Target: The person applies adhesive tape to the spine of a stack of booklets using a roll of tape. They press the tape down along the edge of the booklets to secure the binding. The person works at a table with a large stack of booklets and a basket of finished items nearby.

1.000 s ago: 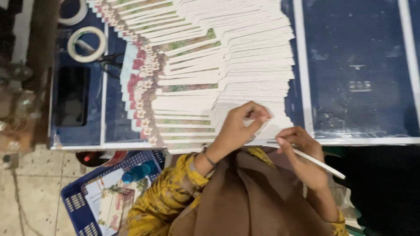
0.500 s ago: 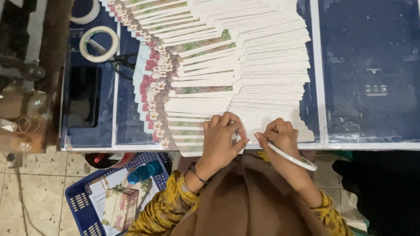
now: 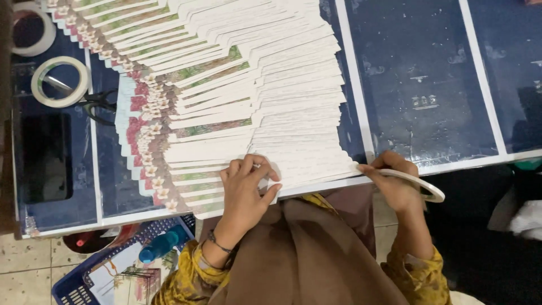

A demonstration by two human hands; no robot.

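A long fanned row of white printed cards (image 3: pixel 237 96) with floral edges lies overlapped across the dark blue table (image 3: pixel 429 85). My left hand (image 3: pixel 245 189) rests flat on the nearest cards at the table's front edge, fingers spread. My right hand (image 3: pixel 395 183) sits at the right end of the nearest card and grips a thin white tape roll (image 3: pixel 420 183), its fingertips touching the card's edge.
Two white tape rolls (image 3: pixel 59 82) and black scissors (image 3: pixel 99 104) lie at the table's left, beside a dark rectangular panel (image 3: pixel 45 158). A blue basket (image 3: pixel 101 271) with a blue bottle (image 3: pixel 164 244) and papers stands on the tiled floor below.
My right hand has slid rightwards along the nearest card, from beside my left hand to the card's right end. My left hand has stayed pressed on the cards.
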